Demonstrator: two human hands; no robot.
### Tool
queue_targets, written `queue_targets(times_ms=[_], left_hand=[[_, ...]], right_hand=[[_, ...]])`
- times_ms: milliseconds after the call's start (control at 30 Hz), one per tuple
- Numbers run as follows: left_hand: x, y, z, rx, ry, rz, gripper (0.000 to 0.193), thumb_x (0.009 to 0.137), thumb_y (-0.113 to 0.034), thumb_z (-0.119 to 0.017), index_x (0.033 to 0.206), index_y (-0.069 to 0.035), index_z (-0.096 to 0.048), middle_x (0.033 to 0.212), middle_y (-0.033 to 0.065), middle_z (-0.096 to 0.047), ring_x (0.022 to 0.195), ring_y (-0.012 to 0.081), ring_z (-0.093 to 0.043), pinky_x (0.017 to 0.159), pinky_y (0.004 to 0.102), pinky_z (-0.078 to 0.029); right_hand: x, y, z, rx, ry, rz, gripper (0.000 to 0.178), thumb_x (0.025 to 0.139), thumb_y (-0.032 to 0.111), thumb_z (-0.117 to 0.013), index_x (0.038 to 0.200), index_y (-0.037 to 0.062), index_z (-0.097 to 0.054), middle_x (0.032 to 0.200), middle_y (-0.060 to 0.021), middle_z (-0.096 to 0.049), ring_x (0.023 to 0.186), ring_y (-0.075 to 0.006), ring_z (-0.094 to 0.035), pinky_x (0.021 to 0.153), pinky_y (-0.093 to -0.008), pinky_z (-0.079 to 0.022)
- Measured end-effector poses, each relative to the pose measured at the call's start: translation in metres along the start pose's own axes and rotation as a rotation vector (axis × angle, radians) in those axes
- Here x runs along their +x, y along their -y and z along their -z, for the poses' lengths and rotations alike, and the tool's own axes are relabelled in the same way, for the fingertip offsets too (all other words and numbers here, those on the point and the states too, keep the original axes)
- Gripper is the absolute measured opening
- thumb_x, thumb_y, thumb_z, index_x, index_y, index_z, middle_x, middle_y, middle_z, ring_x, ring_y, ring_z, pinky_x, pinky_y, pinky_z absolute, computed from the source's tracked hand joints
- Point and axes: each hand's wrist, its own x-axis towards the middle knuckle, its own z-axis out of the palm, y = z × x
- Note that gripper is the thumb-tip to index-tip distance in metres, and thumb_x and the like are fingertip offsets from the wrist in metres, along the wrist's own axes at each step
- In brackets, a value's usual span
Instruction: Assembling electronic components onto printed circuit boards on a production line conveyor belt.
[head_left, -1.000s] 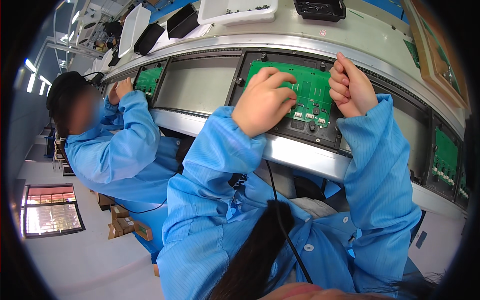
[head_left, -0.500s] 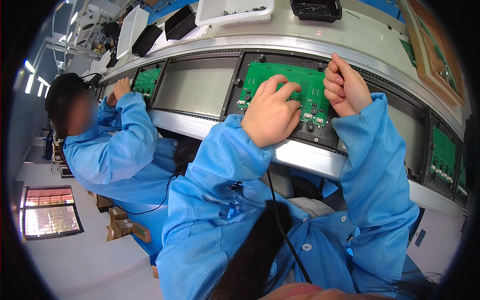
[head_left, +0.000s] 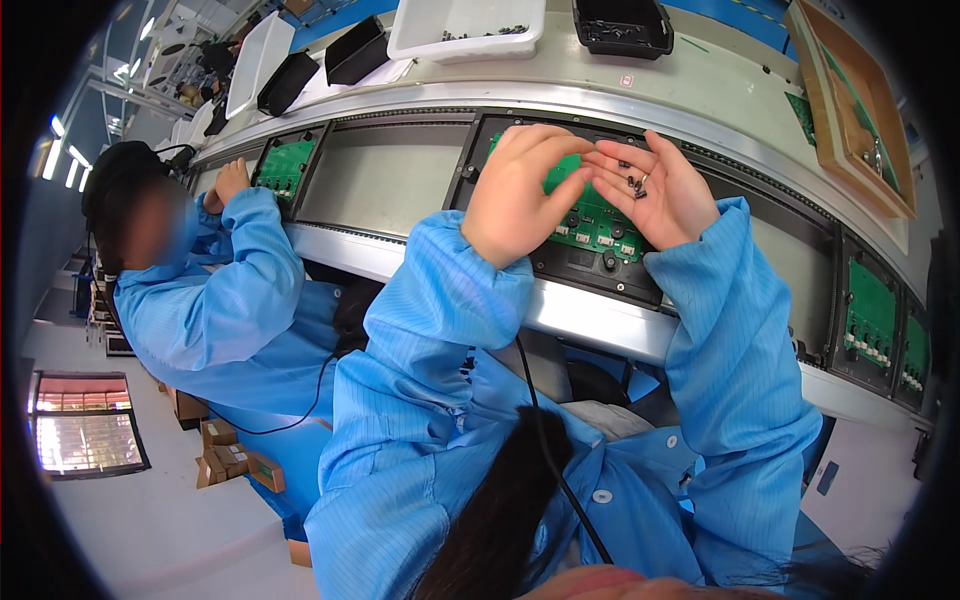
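The right hand (head_left: 672, 200), fingers loosely spread, cups black components (head_left: 638, 188), likely against spilling; the left hand (head_left: 518, 200) parts thumb from fingers, the green circuit board (head_left: 597, 212) beneath them.

Small black components (head_left: 639, 187) lie in the right hand (head_left: 663, 196), above a green circuit board (head_left: 598, 211).
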Motion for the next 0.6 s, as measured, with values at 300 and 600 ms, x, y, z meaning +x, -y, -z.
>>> queue_targets(times_ms=[300, 600], left_hand=[[0.009, -0.003, -0.013, 0.156, 0.077, -0.108, 0.022, 0.068, -0.002, -0.063, 0.089, -0.003, -0.062, 0.086, 0.0058, -0.057, 0.076, 0.0202, -0.050, 0.069, 0.0290, -0.042], [0.008, 0.008, -0.011, 0.147, 0.034, -0.125, 0.019, 0.070, 0.001, -0.060, 0.089, -0.002, -0.062, 0.082, 0.0062, -0.056, 0.070, 0.0176, -0.050, 0.064, 0.0263, -0.043]], right_hand=[[0.002, -0.005, 0.004, -0.029, 0.155, -0.005, 0.047, 0.092, 0.029, -0.035, 0.108, -0.0144, -0.043, 0.093, -0.0192, -0.053, 0.083, -0.0199, -0.053, 0.082, -0.0313, -0.046], [0.009, -0.005, 0.010, -0.027, 0.172, -0.085, 0.048, 0.092, 0.029, -0.034, 0.109, -0.0155, -0.042, 0.101, -0.0247, -0.052, 0.091, -0.0245, -0.055, 0.087, -0.0324, -0.045]])
